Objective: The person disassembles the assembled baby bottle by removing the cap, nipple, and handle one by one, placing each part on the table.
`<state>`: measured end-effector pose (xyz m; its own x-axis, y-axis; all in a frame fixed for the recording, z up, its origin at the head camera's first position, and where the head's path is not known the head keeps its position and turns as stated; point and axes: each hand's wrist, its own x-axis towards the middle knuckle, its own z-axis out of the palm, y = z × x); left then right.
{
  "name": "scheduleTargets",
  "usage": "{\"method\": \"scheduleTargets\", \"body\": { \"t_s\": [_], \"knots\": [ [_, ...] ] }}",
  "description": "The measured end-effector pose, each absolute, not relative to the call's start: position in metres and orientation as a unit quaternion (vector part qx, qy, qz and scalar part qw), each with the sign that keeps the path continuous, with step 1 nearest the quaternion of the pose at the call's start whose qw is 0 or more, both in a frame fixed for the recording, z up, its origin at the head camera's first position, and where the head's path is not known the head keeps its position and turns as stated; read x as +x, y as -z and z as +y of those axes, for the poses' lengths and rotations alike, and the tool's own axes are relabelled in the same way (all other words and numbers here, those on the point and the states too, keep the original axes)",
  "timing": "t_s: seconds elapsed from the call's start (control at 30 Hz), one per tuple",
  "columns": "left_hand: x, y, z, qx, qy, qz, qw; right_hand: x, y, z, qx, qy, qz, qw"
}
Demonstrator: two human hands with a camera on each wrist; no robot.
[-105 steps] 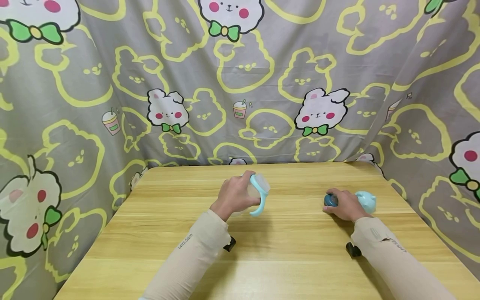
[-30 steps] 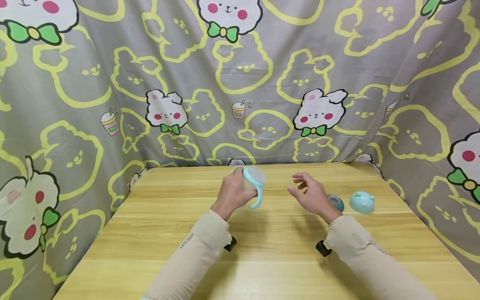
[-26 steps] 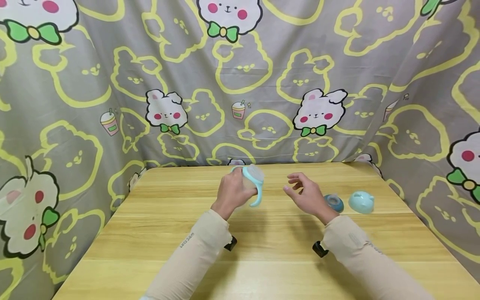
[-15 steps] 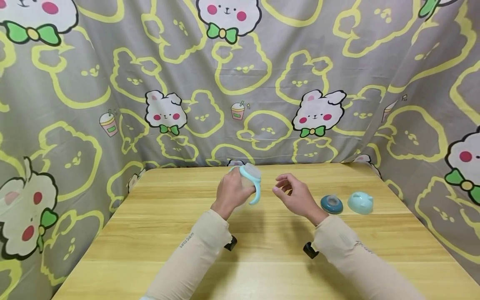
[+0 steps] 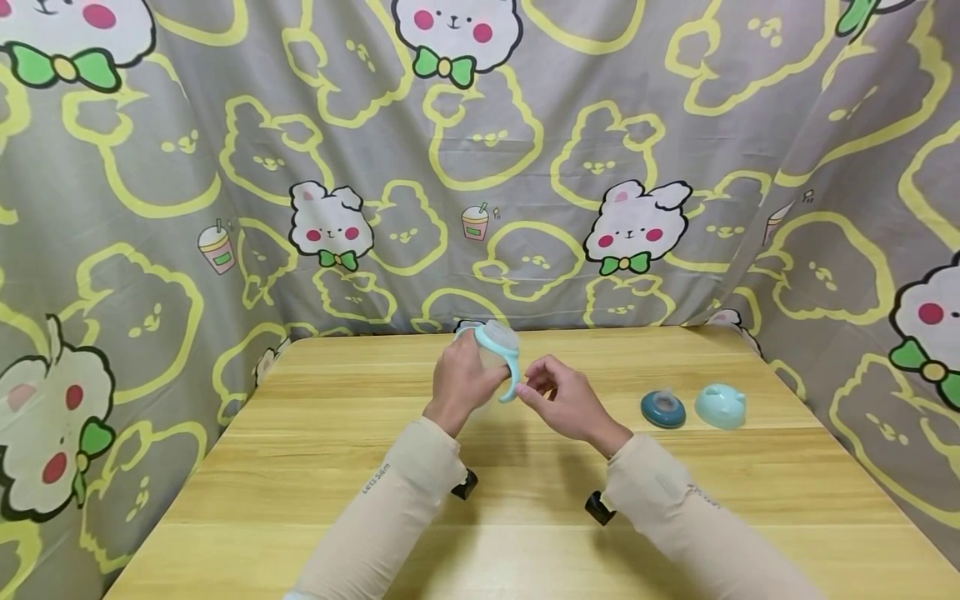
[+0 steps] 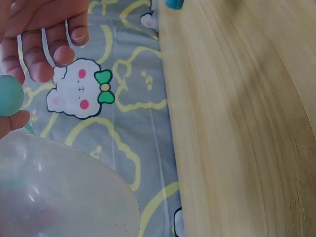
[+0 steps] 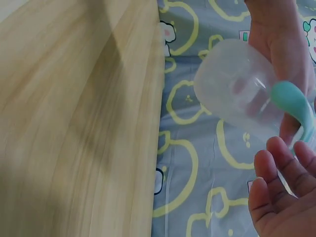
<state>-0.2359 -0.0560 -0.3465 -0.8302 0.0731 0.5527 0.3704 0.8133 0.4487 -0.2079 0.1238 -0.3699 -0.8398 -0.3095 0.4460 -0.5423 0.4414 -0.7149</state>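
My left hand point(image 5: 463, 377) grips a translucent baby cup point(image 5: 498, 343) with light-blue handles and holds it tilted above the far middle of the wooden table point(image 5: 525, 500). In the right wrist view the cup point(image 7: 236, 89) shows its clear rounded body and one teal handle point(image 7: 292, 101). My right hand point(image 5: 534, 385) has its fingers loosely curled right at the lower handle point(image 5: 512, 390), and no firm hold on it is visible. In the left wrist view the right fingers point(image 6: 45, 47) hover just above the cup body point(image 6: 59, 192).
A dark blue round insert point(image 5: 663, 409) and a light-blue eared lid point(image 5: 720, 406) lie side by side on the table's right part. A grey cartoon-print cloth point(image 5: 480, 167) hangs behind and along both sides of the table.
My right hand left the blue insert on the table and moved left up to the cup's handle. My left hand lifted the cup slightly.
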Motion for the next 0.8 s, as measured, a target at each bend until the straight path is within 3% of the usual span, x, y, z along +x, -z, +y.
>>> {"method": "scheduleTargets", "body": {
  "t_s": [0.23, 0.47, 0.8],
  "knots": [
    [-0.237, 0.346, -0.054, -0.115, 0.303, -0.905, 0.275, -0.207, 0.371, 0.115, 0.239, -0.476, -0.840, 0.105],
    [-0.238, 0.347, -0.054, -0.105, 0.326, -0.905, 0.252, -0.205, 0.372, 0.110, 0.228, -0.499, -0.832, 0.085],
    [-0.237, 0.347, -0.055, -0.104, 0.338, -0.904, 0.238, -0.205, 0.370, 0.111, 0.215, -0.502, -0.832, 0.096]
  ]
}}
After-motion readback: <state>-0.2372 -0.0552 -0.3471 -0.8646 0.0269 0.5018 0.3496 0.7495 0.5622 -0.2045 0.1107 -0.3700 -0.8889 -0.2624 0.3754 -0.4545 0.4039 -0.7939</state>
